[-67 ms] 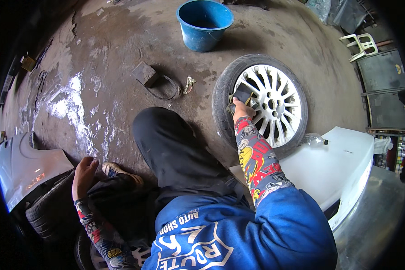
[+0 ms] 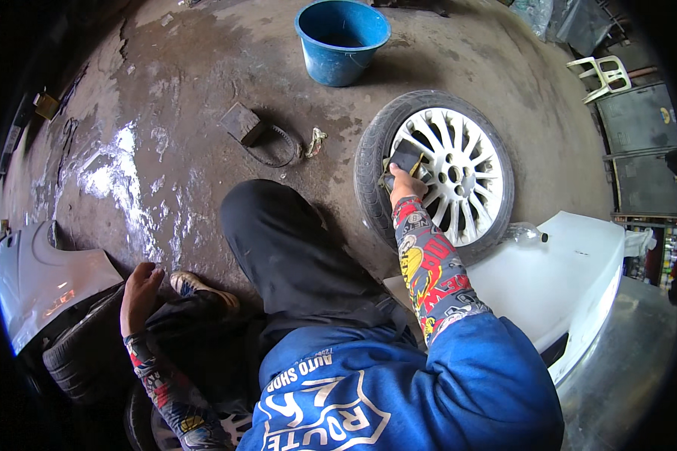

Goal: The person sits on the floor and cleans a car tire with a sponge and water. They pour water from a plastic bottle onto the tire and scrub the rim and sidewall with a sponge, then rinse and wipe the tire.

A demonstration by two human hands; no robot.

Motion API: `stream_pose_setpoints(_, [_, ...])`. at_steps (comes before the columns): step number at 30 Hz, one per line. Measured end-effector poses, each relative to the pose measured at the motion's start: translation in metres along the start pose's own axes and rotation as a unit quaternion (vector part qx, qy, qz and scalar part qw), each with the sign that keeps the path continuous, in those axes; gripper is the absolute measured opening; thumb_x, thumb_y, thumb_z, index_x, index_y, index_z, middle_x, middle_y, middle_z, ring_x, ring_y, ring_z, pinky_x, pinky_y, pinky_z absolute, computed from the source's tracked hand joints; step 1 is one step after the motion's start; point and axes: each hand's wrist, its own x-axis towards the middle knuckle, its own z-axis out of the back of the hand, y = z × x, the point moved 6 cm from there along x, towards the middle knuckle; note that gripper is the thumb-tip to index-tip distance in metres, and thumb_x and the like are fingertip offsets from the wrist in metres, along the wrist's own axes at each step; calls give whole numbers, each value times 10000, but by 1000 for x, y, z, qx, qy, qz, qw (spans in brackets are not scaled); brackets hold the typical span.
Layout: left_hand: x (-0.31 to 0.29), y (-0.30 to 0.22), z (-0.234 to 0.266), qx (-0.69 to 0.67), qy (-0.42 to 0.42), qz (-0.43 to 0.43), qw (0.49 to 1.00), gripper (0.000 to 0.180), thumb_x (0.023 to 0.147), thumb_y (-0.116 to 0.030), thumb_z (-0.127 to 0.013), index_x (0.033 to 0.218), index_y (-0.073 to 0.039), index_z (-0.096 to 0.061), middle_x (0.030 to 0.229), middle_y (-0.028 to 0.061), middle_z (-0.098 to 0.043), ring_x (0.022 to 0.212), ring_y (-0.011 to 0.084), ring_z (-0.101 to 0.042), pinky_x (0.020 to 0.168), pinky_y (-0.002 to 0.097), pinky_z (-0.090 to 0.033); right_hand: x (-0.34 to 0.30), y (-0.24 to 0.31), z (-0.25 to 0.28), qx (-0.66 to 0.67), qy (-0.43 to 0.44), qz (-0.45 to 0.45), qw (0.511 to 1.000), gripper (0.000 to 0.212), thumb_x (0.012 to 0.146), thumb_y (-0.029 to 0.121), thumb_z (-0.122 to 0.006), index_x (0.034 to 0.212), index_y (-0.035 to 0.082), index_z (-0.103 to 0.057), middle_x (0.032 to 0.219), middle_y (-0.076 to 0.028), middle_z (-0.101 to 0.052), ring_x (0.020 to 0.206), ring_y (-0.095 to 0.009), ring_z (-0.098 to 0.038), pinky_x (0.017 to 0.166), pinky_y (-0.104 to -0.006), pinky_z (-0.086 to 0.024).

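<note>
A wheel (image 2: 487, 159) with a black tyre and white multi-spoke rim leans tilted in front of me, right of the middle. My right hand (image 2: 407, 183) is closed on a dark folded sheet of sandpaper (image 2: 406, 155) with yellowish edges. It presses the sheet against the left side of the rim, over the spokes near the tyre. Down at the left, beside my lower leg, my left hand (image 2: 140, 295) hangs free, its fingers loosely bent and apart, with nothing visible in it.
Beyond the wheel stands a blue bucket (image 2: 340, 64). A dark block (image 2: 241, 122) and a looped belt (image 2: 287, 155) lie on the wet concrete floor. White car panel (image 2: 557, 259) and plastic bottle (image 2: 529, 234) are at right; grey fender (image 2: 60, 274) and tyres (image 2: 79, 353) at left.
My right forearm has shifted and turned very slightly, while the hand and sandpaper stay at the same spot on the rim. My left hand has not visibly moved.
</note>
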Motion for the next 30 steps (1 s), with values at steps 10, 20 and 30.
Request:
stream_pose_setpoints(10, [9,-33,-10,8,12,-39,999,586,898,-399,-757,1300,12,-646,1220,307,-674,1165,413,-662,975,469,-527,42,-17,-29,177,167,120,962,728,701,48,-882,1346,-99,-578,1269,-198,-672,1044,-315,-694,924,-463,-579])
stream_pose_setpoints(20, [14,-89,-6,31,14,-122,992,577,920,-467,-704,1250,4,-657,1177,268,-697,1145,430,-656,959,481,-530,27,65,63,295,332,246,861,438,736,60,-851,1139,16,-686,1010,-79,-722,813,-229,-701,743,-388,-576])
stream_pose_setpoints(30, [46,-136,-36,22,36,-234,971,439,957,-323,-720,1269,-19,-668,1090,236,-745,1002,321,-738,877,419,-575,-114,106,458,240,337,327,850,460,951,114,-620,1394,12,-552,1185,-132,-707,1036,-273,-719,910,-409,-586])
